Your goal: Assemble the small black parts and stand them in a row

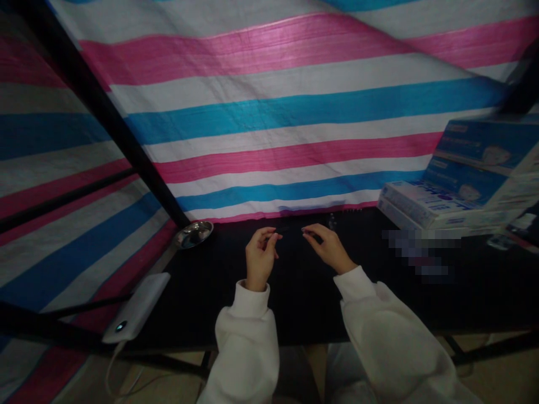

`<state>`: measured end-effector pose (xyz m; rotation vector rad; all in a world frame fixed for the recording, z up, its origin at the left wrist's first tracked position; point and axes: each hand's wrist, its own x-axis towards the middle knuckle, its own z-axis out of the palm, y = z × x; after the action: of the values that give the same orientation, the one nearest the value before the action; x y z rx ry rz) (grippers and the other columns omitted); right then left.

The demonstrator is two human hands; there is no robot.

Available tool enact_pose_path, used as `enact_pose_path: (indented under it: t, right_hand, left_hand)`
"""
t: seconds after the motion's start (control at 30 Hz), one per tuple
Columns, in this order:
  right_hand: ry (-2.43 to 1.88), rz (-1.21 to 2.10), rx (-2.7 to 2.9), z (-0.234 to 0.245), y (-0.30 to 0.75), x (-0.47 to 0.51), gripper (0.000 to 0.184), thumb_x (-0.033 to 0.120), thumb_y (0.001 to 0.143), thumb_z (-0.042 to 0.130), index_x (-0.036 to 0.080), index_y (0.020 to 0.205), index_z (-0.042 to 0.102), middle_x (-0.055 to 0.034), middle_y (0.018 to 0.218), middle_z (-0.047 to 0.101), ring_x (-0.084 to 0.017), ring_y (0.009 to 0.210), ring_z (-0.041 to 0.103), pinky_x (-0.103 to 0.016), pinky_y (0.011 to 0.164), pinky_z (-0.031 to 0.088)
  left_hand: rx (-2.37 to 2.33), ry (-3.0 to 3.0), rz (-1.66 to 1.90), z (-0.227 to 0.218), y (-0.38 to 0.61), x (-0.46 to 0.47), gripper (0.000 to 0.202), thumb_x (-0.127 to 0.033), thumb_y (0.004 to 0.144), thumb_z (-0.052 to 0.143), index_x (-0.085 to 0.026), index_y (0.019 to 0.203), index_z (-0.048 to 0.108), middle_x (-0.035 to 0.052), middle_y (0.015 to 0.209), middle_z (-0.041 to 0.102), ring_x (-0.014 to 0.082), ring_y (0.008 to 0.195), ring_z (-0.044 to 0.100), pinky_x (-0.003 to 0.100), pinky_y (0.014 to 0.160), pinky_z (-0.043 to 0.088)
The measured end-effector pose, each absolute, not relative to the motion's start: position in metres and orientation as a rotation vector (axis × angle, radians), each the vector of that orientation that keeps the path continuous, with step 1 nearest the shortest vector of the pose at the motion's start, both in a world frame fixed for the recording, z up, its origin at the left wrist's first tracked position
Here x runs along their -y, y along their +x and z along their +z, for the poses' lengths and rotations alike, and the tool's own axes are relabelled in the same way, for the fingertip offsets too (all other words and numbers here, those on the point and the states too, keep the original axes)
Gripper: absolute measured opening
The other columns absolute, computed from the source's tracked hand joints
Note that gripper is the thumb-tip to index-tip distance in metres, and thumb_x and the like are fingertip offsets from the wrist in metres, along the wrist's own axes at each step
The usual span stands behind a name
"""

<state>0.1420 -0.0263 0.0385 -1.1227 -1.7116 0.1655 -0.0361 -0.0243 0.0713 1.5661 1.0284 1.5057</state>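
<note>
Above the middle of the black table (303,308), my left hand (261,255) has its fingers curled, thumb and fingertips drawn together in a pinch. Facing it across a small gap, my right hand (330,247) pinches with thumb and forefinger. A tiny dark speck shows at the right fingertips, too small to name. What the left fingertips hold, if anything, cannot be made out in the dim light. Just behind my right hand stands a small shiny, clear-looking thing (332,221) of a kind I cannot tell.
A shiny metal dish (193,234) sits at the back left. Nearer lies a white power bank (137,308) with a cable. Blue-and-white boxes (467,163) are stacked at the right, flatter white boxes (421,205) before them. Striped sheeting (273,118) and a black frame (126,134) enclose the table.
</note>
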Motion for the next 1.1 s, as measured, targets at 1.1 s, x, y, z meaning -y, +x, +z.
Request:
enact_pose_path:
  t: [1.1]
  right_hand:
    - [-1.095, 0.010, 1.968, 0.053, 0.125, 0.045, 0.035, 0.013, 0.078, 0.043, 0.022, 0.110, 0.050, -0.0072, 0.098, 0.054, -0.019, 0.093, 0.051, -0.036, 0.081, 0.044]
  left_hand:
    - [-1.052, 1.629, 1.323, 0.048, -0.029, 0.031, 0.031, -0.035, 0.069, 0.056, -0.013, 0.091, 0.055, 0.0043, 0.078, 0.062, 0.0034, 0.039, 0.046, 0.016, 0.034, 0.036]
